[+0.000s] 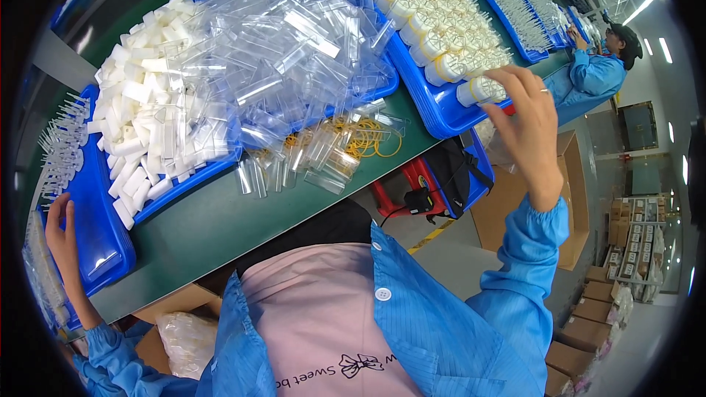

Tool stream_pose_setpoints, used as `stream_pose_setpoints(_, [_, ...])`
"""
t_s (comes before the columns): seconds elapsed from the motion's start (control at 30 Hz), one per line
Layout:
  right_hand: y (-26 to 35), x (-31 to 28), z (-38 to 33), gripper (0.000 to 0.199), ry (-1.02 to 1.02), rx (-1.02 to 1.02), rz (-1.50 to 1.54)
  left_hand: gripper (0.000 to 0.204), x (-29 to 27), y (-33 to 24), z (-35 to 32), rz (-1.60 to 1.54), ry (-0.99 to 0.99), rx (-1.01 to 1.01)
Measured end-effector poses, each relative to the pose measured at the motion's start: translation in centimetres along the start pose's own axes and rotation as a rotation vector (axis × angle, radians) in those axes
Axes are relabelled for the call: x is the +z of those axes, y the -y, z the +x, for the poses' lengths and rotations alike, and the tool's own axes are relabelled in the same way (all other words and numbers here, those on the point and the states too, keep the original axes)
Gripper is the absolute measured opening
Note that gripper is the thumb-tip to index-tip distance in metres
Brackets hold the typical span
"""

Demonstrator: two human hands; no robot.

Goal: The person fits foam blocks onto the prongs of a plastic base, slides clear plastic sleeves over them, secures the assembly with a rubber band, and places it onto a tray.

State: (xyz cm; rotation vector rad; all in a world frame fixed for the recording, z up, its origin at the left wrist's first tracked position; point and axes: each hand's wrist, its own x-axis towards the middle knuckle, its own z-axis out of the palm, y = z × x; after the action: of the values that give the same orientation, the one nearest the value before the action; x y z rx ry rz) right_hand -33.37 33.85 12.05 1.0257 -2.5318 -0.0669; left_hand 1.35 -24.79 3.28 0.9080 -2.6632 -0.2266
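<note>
Right hand (pixel 526 121) raised over near corner of far-right blue tray (pixel 434 114), fingers (pixel 507 82) spread and curled onto a banded bundle of white cylindrical pieces (pixel 482 90) at tray edge; touching it, grip not yet closed as far as can be seen. Bundle one of many (pixel 441 26) packed upright in rows, each ringed with a yellow rubber band, likely so they lift out as single units. Left hand (pixel 60 239) flat and loose at far left, fingers resting against edge of near blue tray (pixel 99 235), holding nothing; probably steadying tray or a bag of clear parts (pixel 40 279) beside it. Row of thin clear pointed pieces (pixel 62 147) laid side by side at that tray's top end, within left reach.

Centre of green table (pixel 220 224): heap of white plastic blocks (pixel 151 114) on one tray, tall pile of clear rectangular sleeves (pixel 294 44) on next. Loose yellow rubber bands (pixel 371 140) and a few clear sleeves (pixel 294 162) spilled on table in front, closest to body, handy for both hands. Stock fanned left to right in an arc about the seat.

Cardboard boxes (pixel 570 198) below table at right. Another person in blue coat (pixel 596 73) at far end of bench, further trays of clear pieces (pixel 526 11) beside them.
</note>
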Motion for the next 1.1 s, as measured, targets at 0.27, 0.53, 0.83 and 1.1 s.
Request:
stream_pose_setpoints(0.27, [13.3, 1.0, -1.1, 0.039, -0.102, -0.334, 1.075, 0.046, 3.1, 6.8, 2.8, 0.232, 0.080, -0.096])
stream_pose_setpoints(0.53, [22.9, 4.5, -1.6, 0.016, 0.010, -0.452, 1.233, 0.038, 3.2, 1.6, 5.5, 0.478, -0.071, -0.050])
stream_pose_setpoints(0.83, [23.3, 2.7, 5.1, 0.023, -0.089, -0.508, 1.025, 0.022, 0.2, 0.7, 2.4, 0.253, -0.289, 0.024])
stream_pose_setpoints(1.1, [28.5, 5.9, 10.5, 0.015, -0.160, -0.814, 0.871, 0.011, -1.9, -3.3, -1.9, -0.837, -0.038, -0.288])
